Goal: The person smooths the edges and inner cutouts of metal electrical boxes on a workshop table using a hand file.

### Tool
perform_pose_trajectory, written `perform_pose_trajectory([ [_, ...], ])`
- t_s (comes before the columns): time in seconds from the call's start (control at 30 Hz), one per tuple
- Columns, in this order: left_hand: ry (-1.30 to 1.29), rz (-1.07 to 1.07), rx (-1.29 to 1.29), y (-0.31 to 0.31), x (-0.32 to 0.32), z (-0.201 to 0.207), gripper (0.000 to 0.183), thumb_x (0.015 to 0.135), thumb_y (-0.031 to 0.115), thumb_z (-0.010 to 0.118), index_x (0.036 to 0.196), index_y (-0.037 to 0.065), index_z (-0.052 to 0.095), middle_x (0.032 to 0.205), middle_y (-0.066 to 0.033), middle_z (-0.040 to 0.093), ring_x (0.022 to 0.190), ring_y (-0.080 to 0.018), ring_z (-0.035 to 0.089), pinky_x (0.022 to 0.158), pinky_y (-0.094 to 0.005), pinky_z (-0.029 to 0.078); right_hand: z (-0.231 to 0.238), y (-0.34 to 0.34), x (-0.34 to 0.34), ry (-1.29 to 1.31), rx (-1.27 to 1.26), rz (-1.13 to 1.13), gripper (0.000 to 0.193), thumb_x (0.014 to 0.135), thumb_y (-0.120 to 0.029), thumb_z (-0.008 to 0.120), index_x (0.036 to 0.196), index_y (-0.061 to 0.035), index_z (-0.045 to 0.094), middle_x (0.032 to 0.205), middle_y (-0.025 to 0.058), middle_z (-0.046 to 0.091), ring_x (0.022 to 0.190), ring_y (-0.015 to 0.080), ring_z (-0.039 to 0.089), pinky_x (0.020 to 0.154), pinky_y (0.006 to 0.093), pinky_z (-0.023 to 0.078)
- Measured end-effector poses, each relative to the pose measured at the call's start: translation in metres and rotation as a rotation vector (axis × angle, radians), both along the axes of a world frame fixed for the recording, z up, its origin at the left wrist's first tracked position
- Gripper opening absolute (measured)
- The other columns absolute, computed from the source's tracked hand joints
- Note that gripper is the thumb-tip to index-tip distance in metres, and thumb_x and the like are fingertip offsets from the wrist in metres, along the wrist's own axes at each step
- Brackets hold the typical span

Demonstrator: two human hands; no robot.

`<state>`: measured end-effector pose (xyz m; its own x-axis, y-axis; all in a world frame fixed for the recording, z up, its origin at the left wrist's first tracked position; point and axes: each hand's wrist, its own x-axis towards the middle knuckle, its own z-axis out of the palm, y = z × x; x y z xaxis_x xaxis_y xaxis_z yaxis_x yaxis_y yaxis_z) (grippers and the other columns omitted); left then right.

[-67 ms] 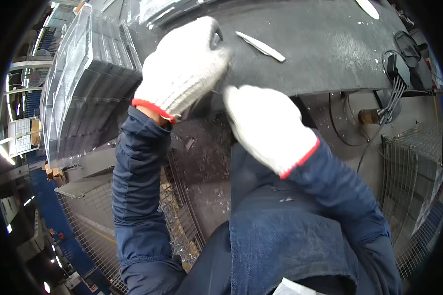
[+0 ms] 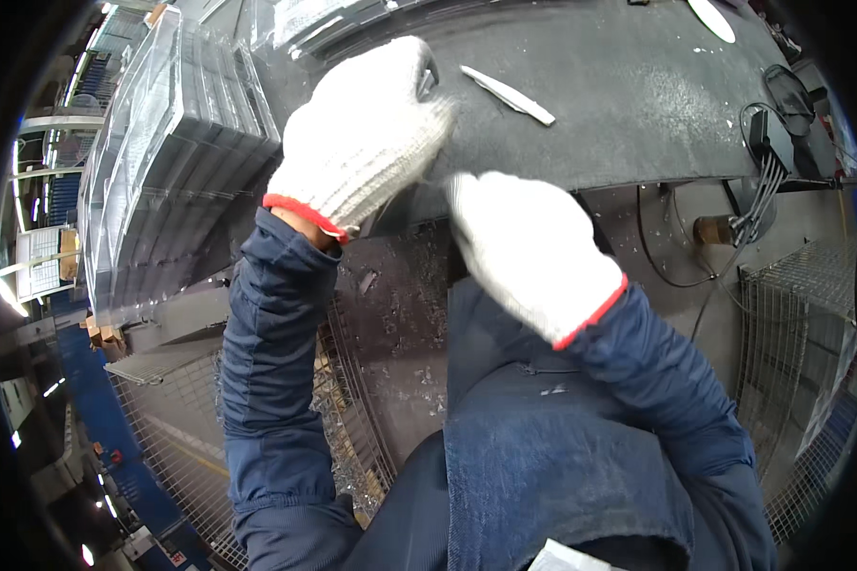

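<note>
My left hand, in a white knit glove with a red cuff edge, is over the near left edge of the dark worktop. Its fingers are curled closed, and whatever they grip is hidden behind the glove. My right hand, gloved alike, sits lower and to the right, just off the table's front edge, above my lap. The fingers on it are bent and pressed together, smeared at the tips; what lies in them cannot be made out. A slender white pen-like piece lies on the worktop right of my left hand.
Clear plastic trays or panels are stacked tall at the left. Wire mesh baskets stand below left, another wire cage at right. Cables hang off the table's right end. A white oval object lies at the far right.
Both hands have shifted slightly to the right and a little down. The white pen-like piece stays on the worktop.
</note>
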<state>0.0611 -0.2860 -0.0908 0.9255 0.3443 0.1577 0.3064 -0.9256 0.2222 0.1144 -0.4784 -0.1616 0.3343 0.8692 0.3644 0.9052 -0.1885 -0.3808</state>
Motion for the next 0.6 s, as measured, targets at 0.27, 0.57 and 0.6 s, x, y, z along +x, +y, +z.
perform_pose_trajectory([
  [0.27,-0.037,-0.062,0.051,0.014,-0.004,-0.012,0.043,0.099,0.038,0.068,0.123,0.002,0.072,0.106,-0.0219,0.075,0.099,-0.0371,0.077,0.089,-0.0452,0.060,-0.012,0.008,0.007,-0.025,0.132,0.038,0.011,0.098,-0.014,0.068,0.104,-0.0061,0.071,0.087,0.0107,0.071,0.076,0.0314,0.074,0.069,0.0420,0.060],
  [0.57,-0.099,-0.180,0.169,0.025,-0.004,-0.017,0.036,0.098,0.039,0.069,0.119,0.010,0.072,0.108,-0.0188,0.076,0.104,-0.0396,0.076,0.091,-0.0484,0.061,-0.020,0.018,0.008,-0.031,0.299,0.049,0.010,0.098,-0.015,0.067,0.103,-0.0080,0.071,0.086,0.0116,0.072,0.078,0.0305,0.076,0.070,0.0416,0.062],
  [0.6,-0.119,-0.204,0.176,0.020,0.001,-0.009,0.036,0.097,0.036,0.069,0.121,0.009,0.073,0.108,-0.0204,0.075,0.103,-0.0386,0.077,0.091,-0.0474,0.060,-0.019,0.014,0.002,-0.032,0.299,0.046,0.010,0.098,-0.015,0.067,0.103,-0.0080,0.071,0.086,0.0116,0.072,0.078,0.0305,0.076,0.070,0.0416,0.062],
])
